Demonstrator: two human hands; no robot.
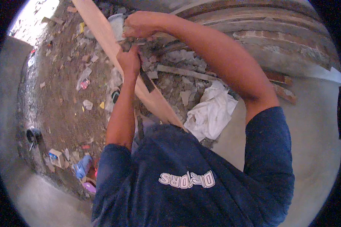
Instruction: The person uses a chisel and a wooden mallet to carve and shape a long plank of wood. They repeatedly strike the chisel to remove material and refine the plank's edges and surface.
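A long, pale wooden board (pixel 96 28) slants from the far left down to my waist. My left hand (pixel 129 62) is closed at the board's right edge, partly over it. From under that hand a dark flat strip (pixel 147 81) runs along the board toward me; its kind I cannot make out. Just beyond, my right hand (pixel 141 25) is curled into a fist, right of the board. Whatever its fingers hold is hidden. A small grey piece (pixel 139 43) shows between the two hands, too blurred to name. Beside the right fist stands a whitish, bucket-like container (pixel 117 25).
Rubble and scraps litter the dirt floor (pixel 64 87). A crumpled white sack (pixel 212 111) lies right of the board, near a thin wooden strip (pixel 187 72). Ledges with exposed brick (pixel 276 36) rise at the far right. A small box (pixel 57 157) and blue cloth-like item (pixel 83 166) lie at near left.
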